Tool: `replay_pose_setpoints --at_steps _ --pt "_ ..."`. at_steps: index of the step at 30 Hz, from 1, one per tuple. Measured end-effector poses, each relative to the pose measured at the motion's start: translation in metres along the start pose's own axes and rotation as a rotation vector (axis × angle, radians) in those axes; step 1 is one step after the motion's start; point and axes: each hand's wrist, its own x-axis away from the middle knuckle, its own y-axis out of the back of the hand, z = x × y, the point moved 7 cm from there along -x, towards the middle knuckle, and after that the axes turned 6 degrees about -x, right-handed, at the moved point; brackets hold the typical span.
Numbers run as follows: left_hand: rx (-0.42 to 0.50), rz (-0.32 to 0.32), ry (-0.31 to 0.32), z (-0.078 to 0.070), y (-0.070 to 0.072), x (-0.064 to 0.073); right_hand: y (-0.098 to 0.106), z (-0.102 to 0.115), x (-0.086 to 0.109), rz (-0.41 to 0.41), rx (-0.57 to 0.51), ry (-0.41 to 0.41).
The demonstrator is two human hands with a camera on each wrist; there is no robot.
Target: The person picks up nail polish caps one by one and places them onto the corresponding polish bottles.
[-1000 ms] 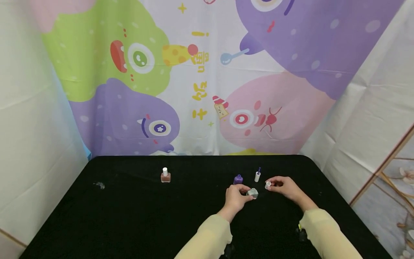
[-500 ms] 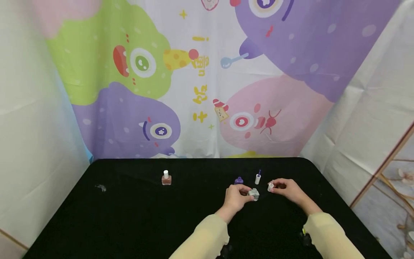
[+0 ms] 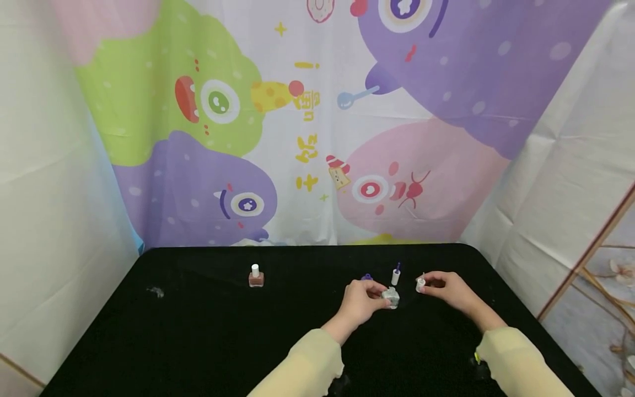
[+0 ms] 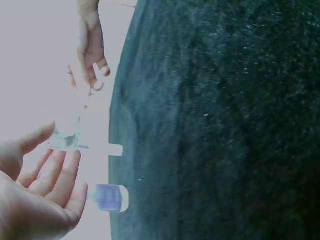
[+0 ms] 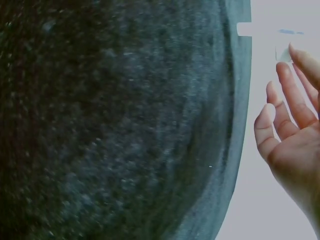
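In the head view my left hand (image 3: 361, 302) pinches a small clear, silvery nail polish bottle (image 3: 391, 298) between thumb and fingers; its neck has no cap on it. To its right, my right hand (image 3: 450, 292) pinches a white nail polish cap (image 3: 420, 284) with a thin stem pointing up. Whether this cap touches the table cannot be told. Between the hands and further back, another white cap (image 3: 396, 277) stands with its purple brush upward. A purple bottle (image 3: 366, 277) is mostly hidden behind my left hand; the left wrist view shows that purple bottle (image 4: 108, 197) better.
A capped pinkish-brown nail polish bottle (image 3: 256, 278) stands to the left on the black tabletop (image 3: 213, 336). Farther left lies a small clear scrap (image 3: 156, 291). A cartoon-print curtain (image 3: 297, 220) hangs behind the table's far edge.
My right hand has moved slightly right with the cap, away from the bottle, and the stem has come into sight above it. My left hand keeps its grip. The head view has tilted up slightly.
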Motion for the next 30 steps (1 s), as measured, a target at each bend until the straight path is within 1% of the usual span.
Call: replay_pose_setpoints --at_steps 6,8,15,24,30 --pt "0.013 0.039 -0.017 -0.010 0.009 0.006 0.007 0.012 0.005 -0.013 0.038 0.009" --pt "0.013 0.046 -0.035 -0.014 0.013 0.008 0.009 0.015 0.006 -0.014 0.048 0.018" --pt "-0.005 0.068 -0.052 -0.023 0.024 0.015 0.019 0.030 0.008 -0.039 0.064 0.058" --pt "-0.019 0.050 -0.122 -0.040 0.044 0.025 0.026 0.053 0.009 -0.035 0.034 0.069" --pt "-0.017 0.014 -0.141 -0.049 0.058 0.031 0.031 0.069 0.011 -0.057 0.017 0.118"
